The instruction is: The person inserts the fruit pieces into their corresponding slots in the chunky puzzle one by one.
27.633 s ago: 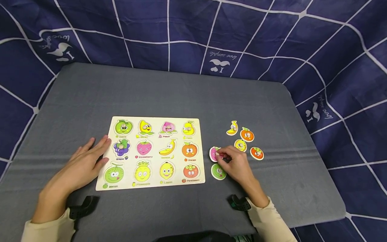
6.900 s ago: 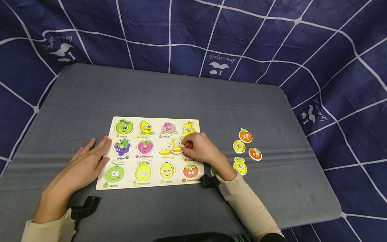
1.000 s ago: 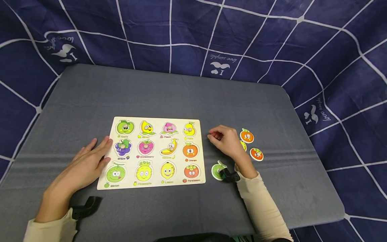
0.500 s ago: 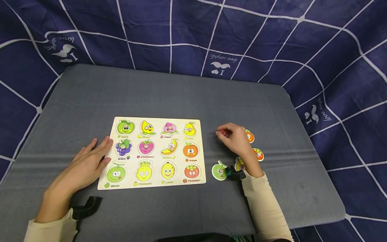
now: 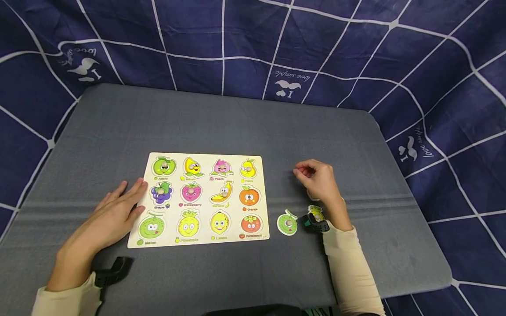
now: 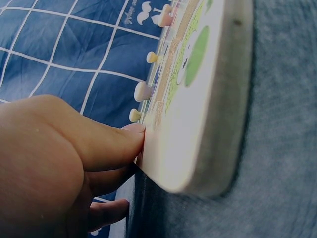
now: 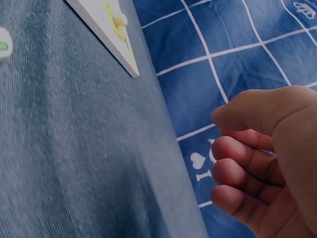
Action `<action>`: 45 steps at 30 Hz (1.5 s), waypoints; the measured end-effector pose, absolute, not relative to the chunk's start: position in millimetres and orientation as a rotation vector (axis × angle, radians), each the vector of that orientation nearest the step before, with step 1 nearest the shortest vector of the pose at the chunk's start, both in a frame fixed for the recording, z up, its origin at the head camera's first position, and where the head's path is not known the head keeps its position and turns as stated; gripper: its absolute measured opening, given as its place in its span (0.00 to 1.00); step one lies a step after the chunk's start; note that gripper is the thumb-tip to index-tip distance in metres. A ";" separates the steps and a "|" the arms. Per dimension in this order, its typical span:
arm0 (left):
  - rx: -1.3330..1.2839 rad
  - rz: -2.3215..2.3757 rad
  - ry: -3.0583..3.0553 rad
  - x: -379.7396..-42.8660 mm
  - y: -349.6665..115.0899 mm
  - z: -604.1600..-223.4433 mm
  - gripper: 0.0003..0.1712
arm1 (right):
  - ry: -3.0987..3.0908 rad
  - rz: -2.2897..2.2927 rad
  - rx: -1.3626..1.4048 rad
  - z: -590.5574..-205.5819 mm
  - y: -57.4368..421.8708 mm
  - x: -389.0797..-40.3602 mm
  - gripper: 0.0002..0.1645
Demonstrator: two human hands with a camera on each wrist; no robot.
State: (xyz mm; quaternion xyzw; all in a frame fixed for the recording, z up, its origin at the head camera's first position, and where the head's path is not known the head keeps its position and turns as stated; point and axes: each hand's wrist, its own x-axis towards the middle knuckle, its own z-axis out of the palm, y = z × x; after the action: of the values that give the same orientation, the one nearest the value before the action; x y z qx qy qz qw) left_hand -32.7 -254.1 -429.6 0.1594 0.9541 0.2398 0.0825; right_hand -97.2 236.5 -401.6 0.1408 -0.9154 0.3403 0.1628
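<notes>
- The puzzle board (image 5: 199,199) lies flat on the grey counter (image 5: 237,123), a little left of centre. It looks like a thin, stiff wooden panel, light, unlikely to bend or break.
- The left hand (image 5: 108,219) rests open and flat on the counter, fingertips touching the board's left edge; the left-wrist view shows a thumb tip (image 6: 133,134) pressed against that edge.
- The right hand (image 5: 318,177) hovers to the right of the board, fingers loosely curled and holding nothing.
- Nearest that hand are two loose fruit pieces: a green melon piece (image 5: 287,223) just right of the board's near right corner, and a yellow pineapple piece (image 5: 315,212) beside it, partly hidden by the black wrist mount (image 5: 316,224). Any others further right are covered by the hand.
- These pieces read as small, flat, rigid cut-outs, very light, with smooth painted faces that could slide on the cloth if nudged sideways.
- Each carries a small round wooden peg at its centre; that peg is the natural place to pinch between thumb and forefinger, lifting straight up. The thin rim lying flush on the cloth offers poor purchase.
- Light pieces may tilt if pinched off-centre.
</notes>
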 end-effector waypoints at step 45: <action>0.477 0.703 2.847 -34.1 -254.6 -430.8 0.34 | -2.750 0.878 0.026 -409.0 310.4 -86.6 0.07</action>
State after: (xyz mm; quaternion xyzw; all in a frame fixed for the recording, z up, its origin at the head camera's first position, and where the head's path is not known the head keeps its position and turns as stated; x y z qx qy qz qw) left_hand -34.1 -254.6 -430.8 0.1600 0.9548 0.2356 0.0851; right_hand -86.6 310.4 -409.0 0.0090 -0.9449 0.3016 0.1271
